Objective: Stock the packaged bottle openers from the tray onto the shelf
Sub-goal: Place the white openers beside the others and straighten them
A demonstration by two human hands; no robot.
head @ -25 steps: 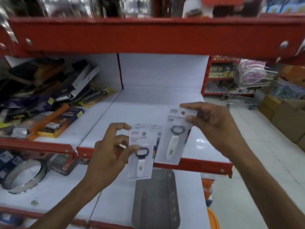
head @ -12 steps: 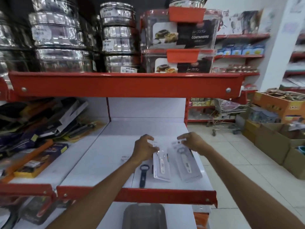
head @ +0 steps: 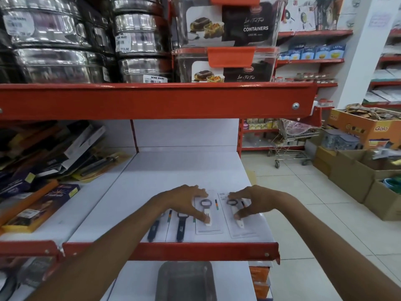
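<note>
Noted the tray (head: 186, 279) nearest, low beneath both grips. Found the left grip (head: 184, 200) pinching the left pack (head: 209, 228) and the right grip (head: 251, 199) pinching the right pack (head: 243, 231), both bottle-opener packs flat on the shelf (head: 173, 166), long axes running from thumb out to fingertips. Judged only letting go was left here.

I'm in a shop, housewares aisle by the look of it. Red metal shelves (head: 152, 101) with white boards, stacked steel tins (head: 138, 40) with a price sticker (head: 155, 79) reading NINE MART, boxed food containers (head: 227, 25) beside them. Off to my right there's a shopping cart (head: 293, 144) and open cardboard boxes (head: 347, 174) of stock on the tiled floor (head: 293, 203), plus more stocked shelving (head: 310, 60) behind.
</note>
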